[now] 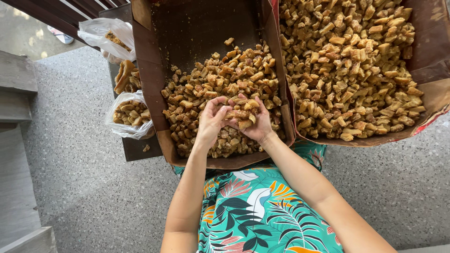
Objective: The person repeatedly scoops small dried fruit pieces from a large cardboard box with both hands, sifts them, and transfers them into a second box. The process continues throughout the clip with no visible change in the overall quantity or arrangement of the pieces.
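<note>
A brown cardboard box (143, 70) rests on my lap, half filled with small golden-brown fried snack pieces (220, 77). My left hand (210, 122) and my right hand (255, 122) are cupped together over the near part of the pile. Between them they hold a clump of the fried pieces (240, 112), fingers curled around it. A second cardboard box (429, 61) to the right is filled with a deeper layer of the same pieces (351, 65).
Left of the box, a dark low table (133, 147) carries clear plastic bags of snack pieces (127, 115), a further bag (105, 35) and loose larger fried pieces (125, 75). Speckled stone floor (79, 187) surrounds me. Grey steps (16, 140) run along the left edge.
</note>
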